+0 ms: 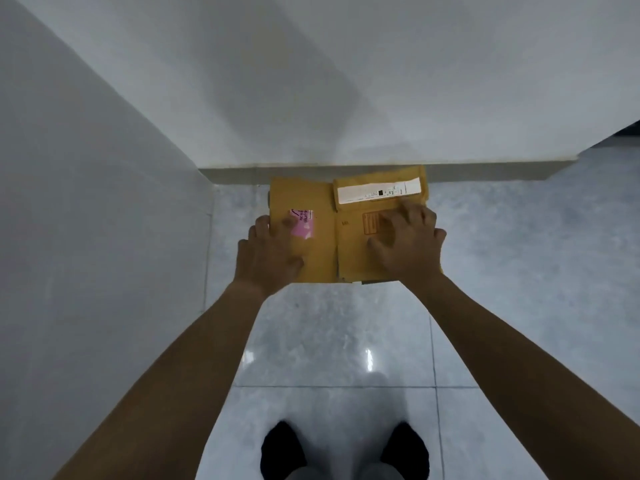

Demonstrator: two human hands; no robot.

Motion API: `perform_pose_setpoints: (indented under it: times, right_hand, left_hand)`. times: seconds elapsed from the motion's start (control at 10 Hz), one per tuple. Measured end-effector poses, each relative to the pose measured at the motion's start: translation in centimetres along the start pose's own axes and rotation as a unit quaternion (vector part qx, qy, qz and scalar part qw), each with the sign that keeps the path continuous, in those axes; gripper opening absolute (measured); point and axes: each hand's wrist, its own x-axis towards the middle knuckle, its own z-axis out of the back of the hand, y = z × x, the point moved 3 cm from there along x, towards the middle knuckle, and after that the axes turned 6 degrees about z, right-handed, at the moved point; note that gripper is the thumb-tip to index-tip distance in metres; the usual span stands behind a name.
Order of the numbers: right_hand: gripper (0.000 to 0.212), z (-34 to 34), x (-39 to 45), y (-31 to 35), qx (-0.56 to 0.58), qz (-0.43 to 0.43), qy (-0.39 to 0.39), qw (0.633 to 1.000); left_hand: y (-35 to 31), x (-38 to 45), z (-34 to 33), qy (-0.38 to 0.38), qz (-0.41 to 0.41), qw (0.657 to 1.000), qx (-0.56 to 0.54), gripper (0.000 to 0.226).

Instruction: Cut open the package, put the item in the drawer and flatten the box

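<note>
Pressing box (pixel 322 237) flat | both hands spread | glossy tiled floor (pixel 332 341) | white wall (pixel 311 81)

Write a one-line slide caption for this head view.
Both hands press a flattened box onto the tiled floor.

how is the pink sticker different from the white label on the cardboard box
The pink sticker is small and roughly square; the white label is a long strip. The pink sticker sits on the box's left panel, partly under the left hand; the white label lies on the far right flap, uncovered. Both are stuck flat on the cardboard.
</note>
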Motion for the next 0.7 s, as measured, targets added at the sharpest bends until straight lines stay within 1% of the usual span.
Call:
perform_pose_setpoints:
  times: [0.1,0.2,0.3,0.4,0.5,0.6,0.7]
  right_hand:
    - [0.054,-5.2,1.9,-2.2,-0.001,-0.004,0.009,1.0]
    - [0.055,-9.0,4.0,-4.5,0.005,0.016,0.009,1.0]
    - [0.06,-11.9,6.1,-6.6,-0.013,0.027,0.053,0.998]
    - [0.072,-16.2,7.1,-8.6,-0.011,-0.009,0.152,0.988]
    - [0.08,-18.9,6.3,-9.5,-0.017,-0.017,0.188,0.982]
    - [0.086,-20.1,6.1,-10.4,-0.036,-0.005,0.192,0.981]
    - [0.09,-19.0,7.5,-10.3,-0.045,0.0,0.237,0.97]
  left_hand:
    - [0.2,3.5,-4.8,-0.003,-0.003,1.0,-0.006,0.073]
    - [0.7,7.1,-8.5,-0.02,-0.014,1.0,0.007,0.073]
    - [0.6,10.0,-11.3,-0.015,-0.011,1.0,0.021,0.08]
    - [0.2,12.2,-14.8,0.007,-0.019,1.0,0.024,0.086]
    - [-0.4,13.1,-17.2,0.064,-0.04,0.996,0.049,0.083]
    - [-0.5,13.5,-19.0,0.117,-0.032,0.99,0.066,0.086]
    - [-0.7,14.2,-18.0,0.156,-0.027,0.984,0.079,0.085]
